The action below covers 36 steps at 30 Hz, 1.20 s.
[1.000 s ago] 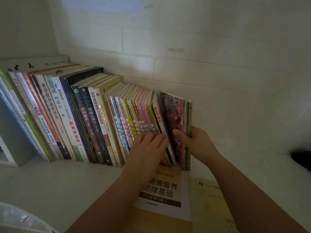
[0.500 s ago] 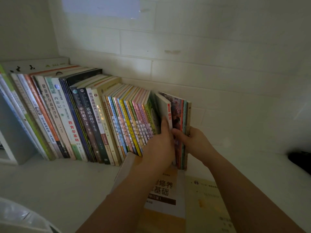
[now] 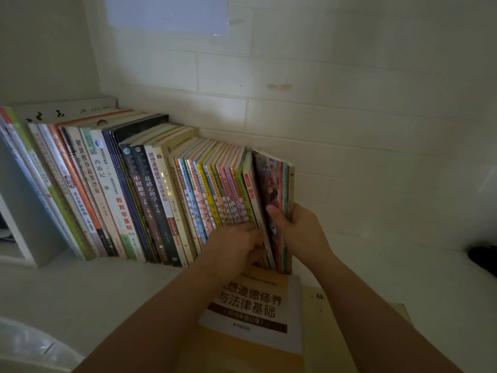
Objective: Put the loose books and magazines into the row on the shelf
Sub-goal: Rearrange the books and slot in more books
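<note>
A white tiled wall [image 3: 349,117] fills the view from 11 to 2 o'clock. Below it a pale shelf surface [image 3: 67,292] carries a long row of upright paperback books with coloured spines [image 3: 129,189], leaning left from 9 o'clock to the centre. At 6 o'clock a loose yellow-and-white paperback textbook [image 3: 258,313] lies flat on a pale yellow flat book [image 3: 325,332], just in front of the row's right end. The right hand [image 3: 298,232] grips the thin illustrated magazines at the row's right end [image 3: 271,195], thumb on the front cover. The left hand [image 3: 236,246], fingers curled, pinches the bottom edge of the thin white red-lettered book [image 3: 254,200] beside them.
</note>
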Tool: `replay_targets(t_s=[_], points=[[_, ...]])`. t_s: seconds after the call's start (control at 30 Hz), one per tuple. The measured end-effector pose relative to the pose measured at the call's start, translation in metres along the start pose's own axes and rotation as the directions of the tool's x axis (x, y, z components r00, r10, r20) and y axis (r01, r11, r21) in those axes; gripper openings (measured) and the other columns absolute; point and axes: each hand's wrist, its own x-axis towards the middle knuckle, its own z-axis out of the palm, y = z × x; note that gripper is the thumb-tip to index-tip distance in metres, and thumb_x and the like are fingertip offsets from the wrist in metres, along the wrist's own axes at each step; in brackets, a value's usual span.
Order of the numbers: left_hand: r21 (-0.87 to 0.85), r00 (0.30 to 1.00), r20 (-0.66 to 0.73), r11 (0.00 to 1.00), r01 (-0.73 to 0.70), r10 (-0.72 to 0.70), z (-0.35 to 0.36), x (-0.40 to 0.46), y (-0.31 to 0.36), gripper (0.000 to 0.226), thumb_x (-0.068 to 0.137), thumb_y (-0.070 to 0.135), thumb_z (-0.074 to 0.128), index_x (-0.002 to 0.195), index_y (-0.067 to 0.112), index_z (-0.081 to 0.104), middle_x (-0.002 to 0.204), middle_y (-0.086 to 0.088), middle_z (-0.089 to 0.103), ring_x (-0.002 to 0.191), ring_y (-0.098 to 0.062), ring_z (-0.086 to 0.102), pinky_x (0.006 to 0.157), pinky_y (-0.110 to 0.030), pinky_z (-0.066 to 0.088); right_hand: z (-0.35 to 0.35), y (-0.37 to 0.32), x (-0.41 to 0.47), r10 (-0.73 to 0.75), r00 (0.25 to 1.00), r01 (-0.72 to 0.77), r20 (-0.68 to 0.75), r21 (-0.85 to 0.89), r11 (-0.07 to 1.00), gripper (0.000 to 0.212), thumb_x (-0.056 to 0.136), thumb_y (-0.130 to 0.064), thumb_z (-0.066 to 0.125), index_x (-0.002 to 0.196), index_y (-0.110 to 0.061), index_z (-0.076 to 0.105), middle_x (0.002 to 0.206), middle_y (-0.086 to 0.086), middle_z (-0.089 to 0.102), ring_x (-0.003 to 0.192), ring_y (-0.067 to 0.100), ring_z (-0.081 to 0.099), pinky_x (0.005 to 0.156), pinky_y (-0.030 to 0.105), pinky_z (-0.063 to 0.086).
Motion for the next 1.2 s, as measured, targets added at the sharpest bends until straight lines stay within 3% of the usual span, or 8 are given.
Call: replay_targets(t_s=[0.23, 0.37, 0.47, 0.57, 0.7, 0.8, 1.07, 1.2], points=[[-0.010, 0.999, -0.054, 1.000, 0.010, -0.011, 0.012, -0.005, 0.001, 0.016, 0.065, 0.025, 0.078, 0.068, 0.017, 0.065, 0.065, 0.002, 0.057, 0.055, -0.014, 0.055, 0.048, -0.019, 0.038, 0.011, 0.002, -0.005, -0.032, 0.999, 0.028, -0.040, -0.098, 0.995, 0.052, 0.083, -0.060, 0.045, 0.117, -0.024, 0.058, 0.096, -0.002, 0.066, 0.085, 0.017, 0.064, 0.074, 0.033, 0.054], [-0.179, 0.977, -0.112, 0.971, 0.161, -0.183, 0.005, -0.007, 0.010, 0.016, 0.089, 0.031, 0.054, 0.095, 0.021, 0.065, 0.086, 0.006, 0.063, 0.075, -0.010, 0.058, 0.060, -0.020, 0.042, -0.002, 0.009, -0.007, -0.002, 0.990, -0.019, 0.145, 0.141, 0.990, 0.054, 0.076, -0.060, 0.048, 0.121, -0.032, 0.057, 0.105, -0.011, 0.067, 0.093, 0.008, 0.065, 0.082, 0.032, 0.055], [-0.256, 0.955, -0.111, 0.937, 0.239, -0.274, 0.004, -0.008, 0.015, 0.022, 0.091, 0.039, 0.050, 0.106, 0.027, 0.062, 0.094, 0.011, 0.064, 0.081, -0.005, 0.057, 0.066, -0.018, 0.043, -0.010, 0.014, -0.008, 0.034, 0.974, -0.103, 0.225, 0.300, 0.948, 0.037, 0.084, -0.048, 0.050, 0.114, -0.030, 0.061, 0.099, -0.013, 0.070, 0.084, 0.001, 0.068, 0.068, 0.016, 0.055], [-0.247, 0.933, -0.060, 0.911, 0.331, -0.356, 0.003, -0.005, 0.018, 0.024, 0.088, 0.050, 0.049, 0.097, 0.031, 0.062, 0.083, 0.013, 0.064, 0.072, -0.001, 0.056, 0.059, -0.017, 0.042, -0.016, 0.017, -0.009, 0.077, 0.966, -0.169, 0.245, 0.382, 0.908, 0.026, 0.086, -0.042, 0.053, 0.105, -0.028, 0.064, 0.092, -0.014, 0.072, 0.079, -0.001, 0.068, 0.058, 0.013, 0.051], [-0.191, 0.876, 0.003, 0.859, 0.474, -0.482, 0.003, -0.001, 0.017, 0.030, 0.084, 0.058, 0.050, 0.080, 0.031, 0.062, 0.067, 0.013, 0.060, 0.063, -0.002, 0.054, 0.051, -0.017, 0.037, -0.006, 0.015, -0.006, 0.093, 0.978, -0.155, 0.185, 0.352, 0.923, 0.053, 0.072, -0.051, 0.064, 0.115, -0.021, 0.062, 0.106, -0.003, 0.068, 0.089, 0.008, 0.067, 0.066, 0.019, 0.055], [-0.126, 0.836, 0.040, 0.827, 0.547, -0.547, 0.002, 0.002, 0.017, 0.036, 0.083, 0.060, 0.049, 0.075, 0.027, 0.063, 0.065, 0.009, 0.060, 0.062, -0.007, 0.055, 0.053, -0.021, 0.041, 0.004, 0.009, -0.004, 0.067, 0.987, -0.109, 0.144, 0.307, 0.945, 0.045, 0.077, -0.035, 0.070, 0.116, -0.021, 0.053, 0.096, -0.012, 0.059, 0.081, -0.001, 0.059, 0.060, 0.008, 0.050], [-0.102, 0.800, 0.032, 0.795, 0.599, -0.599, 0.001, 0.004, 0.023, 0.033, 0.087, 0.054, 0.048, 0.072, 0.028, 0.061, 0.060, 0.010, 0.056, 0.060, -0.006, 0.053, 0.047, -0.018, 0.036, -0.009, 0.019, -0.008, 0.088, 0.962, -0.164, 0.258, 0.290, 0.943, 0.061, 0.072, -0.019, 0.078, 0.127, -0.024, 0.053, 0.104, -0.016, 0.059, 0.085, -0.004, 0.061, 0.061, 0.005, 0.048], [-0.166, 0.795, 0.039, 0.780, 0.603, -0.606, 0.001, 0.002, 0.020, 0.038, 0.083, 0.060, 0.050, 0.070, 0.027, 0.061, 0.063, 0.010, 0.063, 0.063, -0.004, 0.057, 0.054, -0.021, 0.046, -0.011, 0.029, -0.015, 0.097, 0.958, -0.167, 0.269, 0.249, 0.954, 0.061, 0.073, -0.019, 0.078, 0.129, -0.023, 0.054, 0.114, -0.009, 0.061, 0.093, -0.001, 0.061, 0.066, 0.008, 0.050]])
